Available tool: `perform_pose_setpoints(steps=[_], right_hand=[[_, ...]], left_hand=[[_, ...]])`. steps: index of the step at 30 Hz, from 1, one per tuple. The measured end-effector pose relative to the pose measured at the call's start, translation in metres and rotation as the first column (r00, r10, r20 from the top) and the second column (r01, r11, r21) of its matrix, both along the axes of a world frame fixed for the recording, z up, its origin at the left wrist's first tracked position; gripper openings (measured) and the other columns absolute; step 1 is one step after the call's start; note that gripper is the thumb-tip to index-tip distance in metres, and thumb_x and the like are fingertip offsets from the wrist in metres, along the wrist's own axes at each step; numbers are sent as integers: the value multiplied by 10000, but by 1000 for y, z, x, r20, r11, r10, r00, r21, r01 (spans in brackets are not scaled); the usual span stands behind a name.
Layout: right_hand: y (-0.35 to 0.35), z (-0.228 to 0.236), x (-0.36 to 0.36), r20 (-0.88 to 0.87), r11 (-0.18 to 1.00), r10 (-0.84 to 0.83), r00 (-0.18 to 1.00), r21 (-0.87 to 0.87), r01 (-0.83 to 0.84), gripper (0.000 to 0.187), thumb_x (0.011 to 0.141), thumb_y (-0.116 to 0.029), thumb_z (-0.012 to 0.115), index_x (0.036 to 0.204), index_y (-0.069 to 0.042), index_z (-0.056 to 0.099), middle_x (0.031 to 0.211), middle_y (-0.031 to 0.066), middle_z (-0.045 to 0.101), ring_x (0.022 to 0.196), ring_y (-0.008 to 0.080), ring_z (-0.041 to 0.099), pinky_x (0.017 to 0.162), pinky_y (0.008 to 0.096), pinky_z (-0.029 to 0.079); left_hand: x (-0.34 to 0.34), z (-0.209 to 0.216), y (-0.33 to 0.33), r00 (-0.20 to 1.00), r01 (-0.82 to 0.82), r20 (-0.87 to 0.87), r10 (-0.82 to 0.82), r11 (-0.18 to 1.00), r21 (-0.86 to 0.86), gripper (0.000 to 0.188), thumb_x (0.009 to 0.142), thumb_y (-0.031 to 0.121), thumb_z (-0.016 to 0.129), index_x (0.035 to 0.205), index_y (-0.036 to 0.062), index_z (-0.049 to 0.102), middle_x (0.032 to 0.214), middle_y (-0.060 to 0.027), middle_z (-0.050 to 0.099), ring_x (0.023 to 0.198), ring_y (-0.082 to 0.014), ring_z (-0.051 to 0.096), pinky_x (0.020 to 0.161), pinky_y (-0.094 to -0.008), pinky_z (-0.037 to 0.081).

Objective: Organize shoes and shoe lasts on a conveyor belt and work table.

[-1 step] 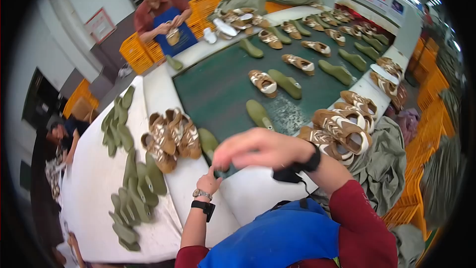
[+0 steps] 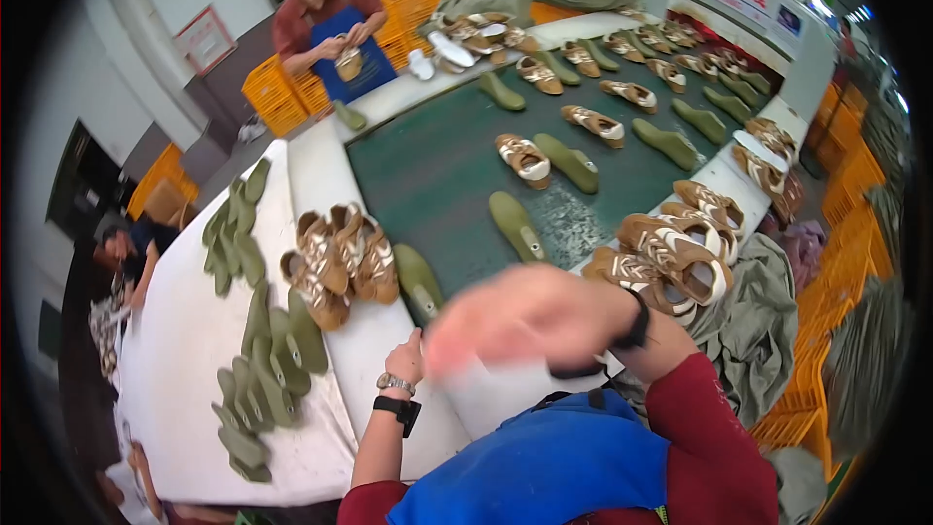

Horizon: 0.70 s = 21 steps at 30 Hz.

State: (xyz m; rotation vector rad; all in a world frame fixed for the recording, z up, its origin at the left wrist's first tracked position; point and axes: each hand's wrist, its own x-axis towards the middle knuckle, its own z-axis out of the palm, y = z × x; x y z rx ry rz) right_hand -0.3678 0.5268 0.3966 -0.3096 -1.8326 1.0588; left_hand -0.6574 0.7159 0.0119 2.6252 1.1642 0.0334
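And here's the left hand [image 2: 405, 362], down at the near-left corner of the green conveyor belt [image 2: 413, 175], its finger right at the end of an olive-green shoe last [image 2: 416, 275]! Touching or merely alongside? I can't tell, nor whether that grip is closed on anything. The last lies lengthwise at the belt's edge, toe pointing away, which likely leaves its near end handy for the fingers.

Over it, the right hand [image 2: 530, 321] is one big blur: no object shows in it, and whether that grip is open or closed, I can't say.

Just left of the last, a cluster of brown-and-white sneakers [image 2: 345, 262] stands bunched on the white counter [image 2: 319, 175], probably to stay within easy reach. Across on the right, a sneaker pile [image 2: 671, 248] looks heaped at the rim to spare belt room. Out on the belt, sneakers and lasts lie spaced apart, many side by side, perhaps to keep each shoe near a form. Loose lasts [image 2: 277, 355] line the cloth-covered surface [image 2: 175, 350], grouped together, and at the far side a co-worker [image 2: 340, 44] holds a single shoe [image 2: 349, 63] in both hands, seemingly for a close look!
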Motion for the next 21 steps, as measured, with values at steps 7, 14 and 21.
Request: perform_pose_setpoints(steps=[7, 14, 21], right_hand=[[-33, 8, -25, -261, 954, 247, 933, -104, -282, 162, 821, -65, 525, 912, 58, 581, 954, 147, 613, 888, 296, 589, 809, 379, 471], [-32, 4, -62, -326, 817, 440, 837, -240, -524, 217, 849, -107, 498, 989, 50, 548, 1010, 142, 589, 934, 283, 567, 837, 374, 456], [-10, 8, -79, -426, 612, 543, 724, -389, -688, 273, 877, -150, 470, 1066, 42, 515, 1066, 136, 564, 979, 271, 545, 865, 369, 441]], left_hand=[[-32, 88, -109, 955, -291, -103, 279, 947, -132, 578, 766, 411, 618, 1231, 98, 475, 779, -213, 640, 736, -373, 627, 649, -452, 509], [-79, 74, -155, 895, -446, -96, 436, 871, -206, 539, 762, 387, 622, 1197, 93, 501, 794, -215, 639, 760, -377, 624, 667, -458, 505], [-86, 97, -142, 887, -458, -11, 463, 873, -167, 505, 773, 336, 624, 1189, 76, 507, 779, -183, 645, 740, -359, 619, 648, -451, 500]])
